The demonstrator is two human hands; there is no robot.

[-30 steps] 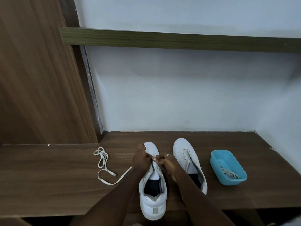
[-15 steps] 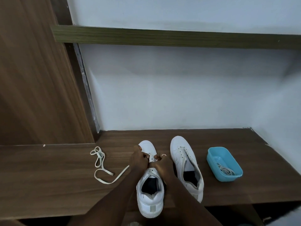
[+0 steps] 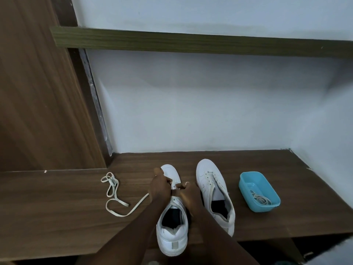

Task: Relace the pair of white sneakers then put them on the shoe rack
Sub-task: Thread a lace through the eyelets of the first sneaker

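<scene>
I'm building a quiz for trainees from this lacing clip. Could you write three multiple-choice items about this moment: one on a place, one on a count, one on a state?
1. Where is the blue tub?
A. Left of both sneakers
B. Right of both sneakers
C. Between the sneakers

2. How many sneakers stand on the bench?
A. Three
B. One
C. Two

3. What are the hands doing?
A. Pinching the loose lace at one sneaker's eyelets
B. Hanging idle
C. Lifting the tub

Answers:
1 B: the tub sits right of the other sneaker.
2 C: only that one and the near sneaker are there.
3 A: the left hand and right hand meet, fingers curled, at the near sneaker's front.
</scene>
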